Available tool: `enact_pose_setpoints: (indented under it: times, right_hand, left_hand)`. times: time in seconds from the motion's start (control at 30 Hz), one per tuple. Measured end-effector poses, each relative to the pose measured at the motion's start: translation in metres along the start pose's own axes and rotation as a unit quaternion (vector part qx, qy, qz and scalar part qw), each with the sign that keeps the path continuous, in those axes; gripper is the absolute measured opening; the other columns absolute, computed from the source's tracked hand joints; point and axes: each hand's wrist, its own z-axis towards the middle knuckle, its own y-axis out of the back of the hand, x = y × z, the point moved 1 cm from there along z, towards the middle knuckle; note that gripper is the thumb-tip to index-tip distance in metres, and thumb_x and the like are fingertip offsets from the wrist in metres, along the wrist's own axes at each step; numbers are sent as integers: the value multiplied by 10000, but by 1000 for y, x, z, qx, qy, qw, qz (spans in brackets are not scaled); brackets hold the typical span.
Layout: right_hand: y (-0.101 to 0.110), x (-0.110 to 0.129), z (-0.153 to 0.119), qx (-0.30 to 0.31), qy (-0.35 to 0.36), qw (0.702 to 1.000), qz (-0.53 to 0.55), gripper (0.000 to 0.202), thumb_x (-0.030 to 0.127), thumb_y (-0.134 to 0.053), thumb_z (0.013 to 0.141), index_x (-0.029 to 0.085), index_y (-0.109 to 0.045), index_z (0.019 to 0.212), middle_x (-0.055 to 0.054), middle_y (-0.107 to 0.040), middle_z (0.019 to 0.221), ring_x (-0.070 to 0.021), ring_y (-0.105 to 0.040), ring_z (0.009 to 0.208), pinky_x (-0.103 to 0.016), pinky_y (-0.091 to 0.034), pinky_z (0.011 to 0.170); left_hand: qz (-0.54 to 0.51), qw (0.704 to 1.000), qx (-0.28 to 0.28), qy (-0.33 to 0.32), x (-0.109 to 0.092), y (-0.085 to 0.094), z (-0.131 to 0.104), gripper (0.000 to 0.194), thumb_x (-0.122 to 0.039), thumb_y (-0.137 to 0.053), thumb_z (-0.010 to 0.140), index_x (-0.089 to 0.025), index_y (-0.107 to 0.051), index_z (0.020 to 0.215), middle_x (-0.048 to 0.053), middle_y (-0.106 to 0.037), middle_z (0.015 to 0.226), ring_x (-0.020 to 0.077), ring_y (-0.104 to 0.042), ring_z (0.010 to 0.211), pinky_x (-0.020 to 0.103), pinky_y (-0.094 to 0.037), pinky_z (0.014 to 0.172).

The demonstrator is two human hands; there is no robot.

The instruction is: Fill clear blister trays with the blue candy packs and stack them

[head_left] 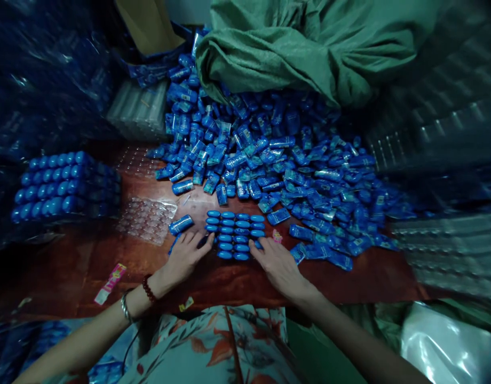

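Note:
In front of me on the table lies a grid of glossy blue oval pieces (234, 231), set in several rows and columns. At its left edge is my left hand (186, 254), thumb and fingers closed around a blue oval piece that is mostly hidden. My right hand (276, 262) is at the grid's right edge, thumb and forefinger closed on another blue oval piece (258, 244). Just beyond my left fingers lies a loose blue wrapped packet (181, 224). More blue shows under the left hand, partly covered.
A large heap of blue packets (265, 160) spreads behind and right, under green cloth (277, 58). Stacked blue pieces (53, 184) stand left, near a clear moulded tray (147, 220). Clear trays (449, 256) are piled right. A pink strip (110, 284) lies front left.

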Motion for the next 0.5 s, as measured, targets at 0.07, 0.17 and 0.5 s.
enact_pose_setpoints:
  times: [0.07, 0.17, 0.5]
  right_hand:
    - [-6, -1, -6, -59, -23, 998, 6, 413, 46, -394, 863, 191, -556, 1214, -122, -577, 1050, -202, -540, 879, -299, -470, 698]
    - [-14, -11, -17, -131, -78, 986, 66, 488, 41, -375, 855, 242, -525, 1273, -97, -548, 1152, -177, -555, 930, -266, -479, 727]
    - [-25, -88, 10, 8, -107, 994, -27, 507, 68, -419, 815, 195, -495, 1300, -116, -569, 1206, -268, -506, 960, -352, -446, 694]
  left_hand:
    - [1, 999, -4, 38, -2, -1, -5, 454, -105, -382, 895, -247, -482, 1314, 133, -536, 1144, 233, -512, 984, 366, -452, 803]
    - [-45, 993, -51, 97, 5, -2, -13, 481, -152, -425, 904, -273, -408, 1369, 114, -514, 1144, 213, -516, 985, 347, -453, 817]
    - [73, 956, 112, 262, 66, -3, -22, 374, -410, -509, 876, -211, -591, 1182, 135, -570, 1078, 286, -518, 937, 408, -441, 769]
